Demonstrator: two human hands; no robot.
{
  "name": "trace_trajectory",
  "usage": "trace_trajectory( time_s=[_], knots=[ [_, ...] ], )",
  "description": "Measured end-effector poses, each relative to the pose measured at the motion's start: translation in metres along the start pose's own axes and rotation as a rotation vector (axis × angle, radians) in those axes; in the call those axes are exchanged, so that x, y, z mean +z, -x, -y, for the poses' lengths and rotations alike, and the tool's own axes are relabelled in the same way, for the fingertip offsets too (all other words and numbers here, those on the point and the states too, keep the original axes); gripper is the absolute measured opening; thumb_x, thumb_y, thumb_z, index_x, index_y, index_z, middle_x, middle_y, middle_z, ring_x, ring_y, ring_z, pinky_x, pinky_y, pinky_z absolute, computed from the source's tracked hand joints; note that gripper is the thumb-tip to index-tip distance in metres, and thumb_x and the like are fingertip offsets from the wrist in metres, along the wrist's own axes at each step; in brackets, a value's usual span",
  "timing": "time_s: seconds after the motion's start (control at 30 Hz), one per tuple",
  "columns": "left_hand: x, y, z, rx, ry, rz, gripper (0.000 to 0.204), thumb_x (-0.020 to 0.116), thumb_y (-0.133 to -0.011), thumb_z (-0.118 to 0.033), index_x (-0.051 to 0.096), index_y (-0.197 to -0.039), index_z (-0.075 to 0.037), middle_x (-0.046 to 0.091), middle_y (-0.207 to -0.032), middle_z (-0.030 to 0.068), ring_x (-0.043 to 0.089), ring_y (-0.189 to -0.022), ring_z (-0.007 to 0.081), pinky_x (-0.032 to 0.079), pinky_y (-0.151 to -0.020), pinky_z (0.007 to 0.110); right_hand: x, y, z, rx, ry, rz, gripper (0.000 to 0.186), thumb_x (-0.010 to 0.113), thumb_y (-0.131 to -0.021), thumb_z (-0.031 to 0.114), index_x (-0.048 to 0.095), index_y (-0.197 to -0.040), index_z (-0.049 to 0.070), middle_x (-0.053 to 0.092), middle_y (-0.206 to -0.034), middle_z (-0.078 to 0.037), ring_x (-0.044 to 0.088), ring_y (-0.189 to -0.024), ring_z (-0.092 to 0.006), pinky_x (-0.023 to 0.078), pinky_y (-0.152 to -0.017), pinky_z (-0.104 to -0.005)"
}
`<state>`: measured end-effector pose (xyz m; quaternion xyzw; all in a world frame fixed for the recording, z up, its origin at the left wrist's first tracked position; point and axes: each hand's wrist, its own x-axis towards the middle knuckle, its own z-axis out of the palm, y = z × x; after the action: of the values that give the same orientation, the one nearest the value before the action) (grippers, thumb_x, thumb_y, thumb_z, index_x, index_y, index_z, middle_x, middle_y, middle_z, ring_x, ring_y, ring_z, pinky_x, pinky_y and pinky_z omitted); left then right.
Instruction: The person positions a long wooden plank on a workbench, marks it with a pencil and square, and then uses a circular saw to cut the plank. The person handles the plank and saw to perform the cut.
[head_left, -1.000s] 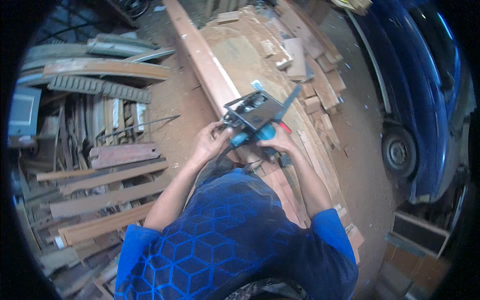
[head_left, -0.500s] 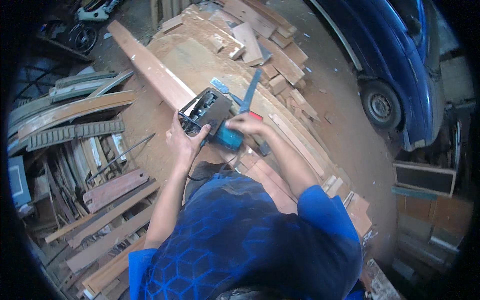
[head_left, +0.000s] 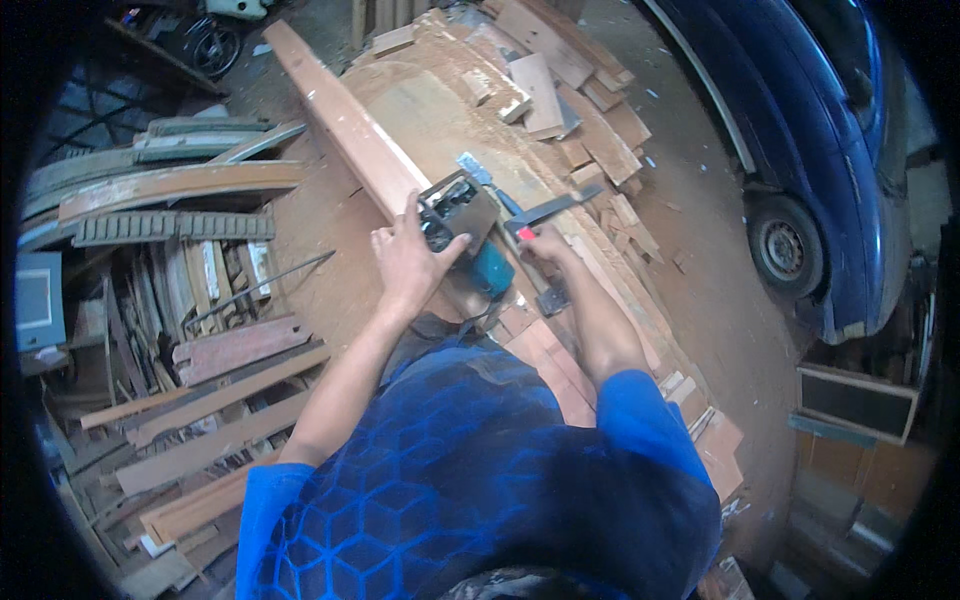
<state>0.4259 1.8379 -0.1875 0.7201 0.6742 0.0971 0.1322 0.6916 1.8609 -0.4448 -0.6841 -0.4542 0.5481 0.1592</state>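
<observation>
My left hand [head_left: 405, 262] is closed on the edge of a power tool with a teal motor housing [head_left: 488, 272], which looks like a circular saw. Its metal base plate [head_left: 472, 217] faces up, with a dark opening in it. The thumb presses on the plate and the fingers wrap the far side. To the right, my right hand [head_left: 545, 246] is closed around the red end of a long, flat grey tool [head_left: 560, 206] whose exact kind I cannot make out. A blue-handled tool [head_left: 478, 172] with a pale blade lies just beyond the power tool.
A long timber beam [head_left: 350, 125] extends away to the far left from the power tool. Sawdust and offcuts cover the bench [head_left: 400, 100]. A dark block-like object [head_left: 551, 300] rests below my right hand. Stacked boards [head_left: 225, 400] fill the left side; a blue car [head_left: 830, 150] stands right.
My right hand has left the teal housing and moved right onto the flat grey tool. That tool has swung clockwise. My left hand keeps hold of the power tool; the view has shifted.
</observation>
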Motion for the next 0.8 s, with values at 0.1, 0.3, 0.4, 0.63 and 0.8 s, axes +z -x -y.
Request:
trace_trajectory(
  time_s=[0.1, 0.3, 0.4, 0.63, 0.8],
  knots=[
    [0.007, 0.015, -0.001, 0.038, -0.028, -0.061, 0.106, 0.078, -0.078, -0.059, 0.031, -0.155, -0.004, 0.062, -0.122, 0.0257, 0.059, -0.106, 0.0455, 0.039, -0.103, 0.057, 0.005, 0.026, 0.019, -0.032, -0.458, 0.064, 0.022, 0.073, -0.089, 0.016, 0.072, -0.108, 0.005, 0.069, -0.086, -0.003, 0.063, -0.075, -0.0132, 0.05, -0.064, -0.0314],
    [0.001, 0.024, 0.003, -0.002, 0.083, -0.033, 0.107, 0.085, -0.074, -0.047, 0.03, -0.155, -0.004, 0.061, -0.124, 0.0238, 0.058, -0.109, 0.0425, 0.047, -0.098, 0.053, 0.051, 0.069, 0.046, -0.128, -0.893, -0.042, 0.026, 0.057, -0.102, 0.023, 0.067, -0.115, 0.002, 0.07, -0.102, -0.005, 0.064, -0.086, -0.0132, 0.05, -0.082, -0.0279],
    [-0.01, 0.024, 0.005, 0.028, 0.143, 0.025, 0.105, 0.087, -0.074, -0.035, 0.03, -0.156, -0.004, 0.06, -0.126, 0.0235, 0.058, -0.109, 0.0427, 0.049, -0.097, 0.051, 0.068, 0.061, 0.042, -0.215, -0.945, 0.002, 0.034, 0.05, -0.106, 0.028, 0.065, -0.121, 0.002, 0.07, -0.106, -0.005, 0.063, -0.092, -0.0136, 0.049, -0.089, -0.0302],
    [-0.016, 0.016, 0.025, 0.061, 0.138, 0.114, 0.097, 0.078, -0.075, -0.011, 0.026, -0.157, -0.001, 0.064, -0.117, 0.025, 0.06, -0.102, 0.0435, 0.051, -0.096, 0.048, 0.086, 0.075, 0.035, -0.14, -0.912, -0.039, 0.034, 0.047, -0.107, 0.028, 0.064, -0.124, 0.004, 0.068, -0.104, -0.003, 0.062, -0.094, -0.0129, 0.049, -0.088, -0.0299],
    [-0.013, 0.029, 0.027, 0.119, 0.093, 0.086, 0.109, 0.086, -0.072, -0.024, 0.024, -0.157, 0.003, 0.062, -0.12, 0.0249, 0.061, -0.103, 0.042, 0.049, -0.097, 0.051, 0.11, 0.098, 0.021, -0.269, -0.733, -0.24, 0.032, 0.051, -0.107, 0.028, 0.065, -0.122, 0.003, 0.068, -0.105, -0.001, 0.061, -0.093, -0.0107, 0.049, -0.089, -0.0302]
  ],
)
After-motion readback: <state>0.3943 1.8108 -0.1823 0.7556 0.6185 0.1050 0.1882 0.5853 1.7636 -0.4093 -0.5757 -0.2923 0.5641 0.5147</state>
